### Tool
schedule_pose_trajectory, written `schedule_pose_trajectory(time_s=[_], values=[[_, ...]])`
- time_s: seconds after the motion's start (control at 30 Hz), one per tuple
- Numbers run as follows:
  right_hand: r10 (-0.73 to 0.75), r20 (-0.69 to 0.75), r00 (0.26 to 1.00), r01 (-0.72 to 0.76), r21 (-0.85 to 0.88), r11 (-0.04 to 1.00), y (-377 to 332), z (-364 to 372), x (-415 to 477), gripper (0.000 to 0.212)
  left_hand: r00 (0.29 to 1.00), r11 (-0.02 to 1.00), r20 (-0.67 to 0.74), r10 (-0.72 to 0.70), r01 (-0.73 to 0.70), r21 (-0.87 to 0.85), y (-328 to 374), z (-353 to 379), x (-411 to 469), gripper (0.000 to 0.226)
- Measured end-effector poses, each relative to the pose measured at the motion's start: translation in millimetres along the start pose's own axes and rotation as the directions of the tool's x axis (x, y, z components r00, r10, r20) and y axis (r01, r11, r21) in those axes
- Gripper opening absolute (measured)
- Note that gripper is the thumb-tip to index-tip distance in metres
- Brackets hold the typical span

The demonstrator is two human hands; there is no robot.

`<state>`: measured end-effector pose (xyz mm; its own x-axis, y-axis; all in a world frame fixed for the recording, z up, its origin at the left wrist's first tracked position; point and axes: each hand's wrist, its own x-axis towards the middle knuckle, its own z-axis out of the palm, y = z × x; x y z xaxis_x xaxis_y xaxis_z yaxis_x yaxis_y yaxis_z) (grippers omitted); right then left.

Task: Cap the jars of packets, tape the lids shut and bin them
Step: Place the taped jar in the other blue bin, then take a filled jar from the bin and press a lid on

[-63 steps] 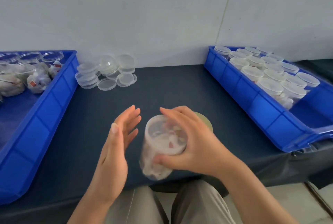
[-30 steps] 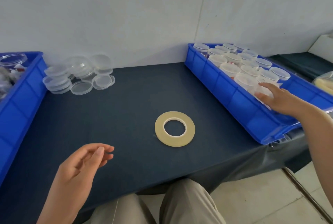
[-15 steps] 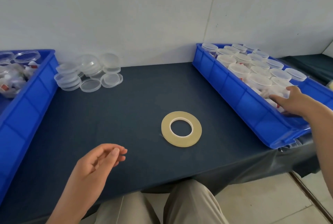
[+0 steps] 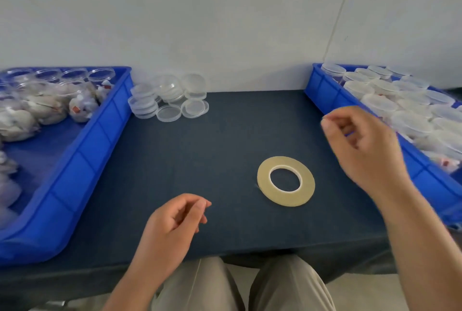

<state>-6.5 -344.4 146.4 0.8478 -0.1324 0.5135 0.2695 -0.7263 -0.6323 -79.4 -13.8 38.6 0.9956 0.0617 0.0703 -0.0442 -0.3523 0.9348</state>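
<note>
A flat roll of yellowish tape point(image 4: 286, 180) lies on the dark blue table. My right hand point(image 4: 362, 145) hovers empty above the table just right of the tape, fingers loosely curled, beside the right blue bin point(image 4: 325, 93) of several capped jars point(image 4: 410, 120). My left hand point(image 4: 172, 225) rests low near the table's front edge, fingers loosely curled, holding nothing. The left blue bin point(image 4: 100, 135) holds several uncapped jars of packets point(image 4: 80, 105). A pile of clear lids point(image 4: 170, 100) sits at the back of the table.
The table point(image 4: 200, 155) runs up to a white wall at the back. Its front edge lies just above my knees point(image 4: 240, 285). The two bins flank the table left and right.
My right hand has left the right bin, where it set the jar down, and moved left over the table. The view has swung left. My left hand has hardly moved.
</note>
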Motion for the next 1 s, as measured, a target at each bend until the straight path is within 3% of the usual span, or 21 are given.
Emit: schedule_pose_trajectory(time_s=[0.07,0.17,0.23,0.33,0.47,0.6,0.8,0.93,1.0], values=[[-0.026,0.156,0.987,0.017,0.059,0.998,-15.8,50.6,-29.4,0.027,1.0,1.0,-0.024,0.0,0.0,0.018,-0.4,1.2,-2.5,0.018],[0.062,0.398,0.915,-0.12,0.122,0.985,-27.1,121.2,-69.2,0.043,0.995,0.999,-0.093,-0.025,0.027,0.03,-2.3,1.4,-4.7,0.024],[0.088,0.474,0.876,-0.218,0.229,0.949,-30.0,156.8,-89.8,0.047,0.989,0.999,-0.144,-0.034,0.039,0.032,-2.7,-2.6,-4.9,0.04],[0.027,0.493,0.869,-0.159,0.229,0.96,-29.3,184.8,-110.5,0.049,0.983,0.995,-0.183,0.017,0.002,0.102,0.1,-21.7,-5.7,0.052],[-0.118,0.519,0.847,0.061,0.126,0.99,-25.2,185.9,-119.3,0.049,0.973,0.955,-0.198,0.122,-0.061,0.291,9.7,-71.9,3.7,0.038],[-0.144,0.496,0.856,0.092,0.127,0.988,-22.4,188.1,-117.9,0.048,0.952,0.905,-0.29,0.094,0.039,0.423,22.7,-145.6,35.8,0.035],[-0.135,0.483,0.865,0.084,0.128,0.988,-22.1,190.4,-119.4,0.046,0.964,0.713,-0.267,0.009,0.181,0.677,20.0,-245.0,139.1,0.025],[-0.157,0.476,0.865,0.106,0.131,0.986,-20.5,192.4,-119.8,0.046,0.975,0.501,-0.209,-0.082,0.221,0.836,0.1,-264.9,212.4,0.022],[-0.148,0.468,0.872,0.094,0.136,0.986,-19.7,194.4,-118.7,0.047,0.974,0.47,-0.208,-0.09,0.226,0.853,-11.0,-268.0,241.1,0.022]])
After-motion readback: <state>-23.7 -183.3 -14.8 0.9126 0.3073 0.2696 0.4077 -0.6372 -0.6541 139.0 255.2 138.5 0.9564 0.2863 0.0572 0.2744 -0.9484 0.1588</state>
